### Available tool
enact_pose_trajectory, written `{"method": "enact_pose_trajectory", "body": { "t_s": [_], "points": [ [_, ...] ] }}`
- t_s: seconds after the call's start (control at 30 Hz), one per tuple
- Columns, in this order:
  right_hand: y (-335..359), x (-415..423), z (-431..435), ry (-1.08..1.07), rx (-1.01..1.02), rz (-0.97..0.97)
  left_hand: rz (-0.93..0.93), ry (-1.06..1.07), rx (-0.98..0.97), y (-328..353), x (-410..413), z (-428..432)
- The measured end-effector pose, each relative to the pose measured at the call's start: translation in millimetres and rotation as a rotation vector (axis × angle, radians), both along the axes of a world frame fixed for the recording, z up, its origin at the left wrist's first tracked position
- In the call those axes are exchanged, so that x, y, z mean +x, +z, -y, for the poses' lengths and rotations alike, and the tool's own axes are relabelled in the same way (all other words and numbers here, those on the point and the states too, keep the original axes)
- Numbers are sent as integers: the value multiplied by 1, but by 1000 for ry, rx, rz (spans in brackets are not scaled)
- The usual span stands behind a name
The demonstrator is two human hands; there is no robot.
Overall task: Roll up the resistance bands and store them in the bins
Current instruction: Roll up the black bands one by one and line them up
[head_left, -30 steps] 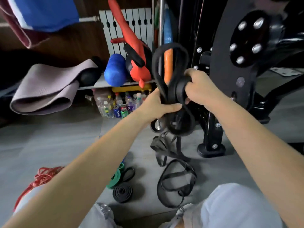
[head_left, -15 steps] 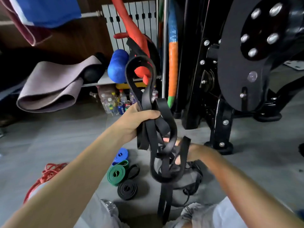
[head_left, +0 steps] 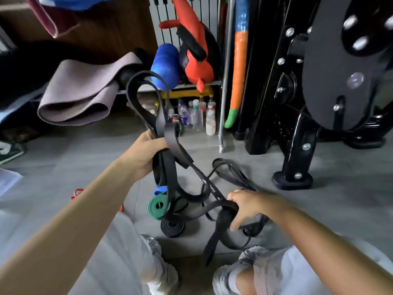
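1. The left hand (head_left: 146, 154) holds a tangle of black bands (head_left: 168, 143) up above the floor (head_left: 319, 209). Its grip is wrapped round several plies at once. One tall loop stands out of the fist and the rest hangs down.
2. The right hand (head_left: 253, 207) is low, near the right knee. Its grip is curled round a single strand (head_left: 226, 211) that runs up to the tangle.
3. The step in hand looks like freeing one band from the bunch before rolling it. Trace that strand through the crossings rather than tugging, because rubber plies bind on each other and a hard pull would likely tighten the knot.
4. Ease the left grip only enough for the chosen band to slide out, with the others pinched.
5. More loops (head_left: 231, 173) lie on the floor beyond the right hand. Lift the strand clear of them so they are not dragged in.
6. Once the band is free, flatten it, double it and roll it tightly from one end, like the green roll (head_left: 158, 206), blue roll (head_left: 160, 189) and black roll (head_left: 172, 227) on the floor ahead of the left knee.
7. No bin can be made out for certain, so find one before gathering the rolls.
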State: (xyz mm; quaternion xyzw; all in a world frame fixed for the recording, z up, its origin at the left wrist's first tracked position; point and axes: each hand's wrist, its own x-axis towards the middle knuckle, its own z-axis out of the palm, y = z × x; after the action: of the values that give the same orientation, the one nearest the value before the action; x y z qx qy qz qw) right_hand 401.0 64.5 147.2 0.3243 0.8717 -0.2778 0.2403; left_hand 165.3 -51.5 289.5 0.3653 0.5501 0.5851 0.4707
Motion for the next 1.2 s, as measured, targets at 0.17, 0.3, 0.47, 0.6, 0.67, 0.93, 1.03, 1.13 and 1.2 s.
{"method": "enact_pose_trajectory", "body": {
  "t_s": [0.17,0.3,0.47,0.6,0.67,0.93,1.03,1.13,1.2],
  "points": [
    [1,16,6,-18,-95,8,66,66,-46,-14,-9,15],
    [-3,25,17,-54,-135,11,53,54,-56,-23,-12,26],
    [16,23,17,-147,-153,-113,9,33,-113,-41,-7,37],
    [34,26,0,-281,-205,-353,-44,41,-219,-65,14,35],
    [47,33,-12,-352,-269,-451,-28,51,-255,-77,28,29],
    [66,63,-38,-414,-238,-599,1,70,-381,-96,83,-19],
    [74,81,-56,-778,-430,-994,-25,42,-463,-104,91,-22],
    [77,90,-80,-1162,-449,-1295,-92,-26,-546,-115,92,-17],
    [79,91,-94,-1305,-478,-1429,-137,-72,-592,-125,92,-10]
  ]
}}
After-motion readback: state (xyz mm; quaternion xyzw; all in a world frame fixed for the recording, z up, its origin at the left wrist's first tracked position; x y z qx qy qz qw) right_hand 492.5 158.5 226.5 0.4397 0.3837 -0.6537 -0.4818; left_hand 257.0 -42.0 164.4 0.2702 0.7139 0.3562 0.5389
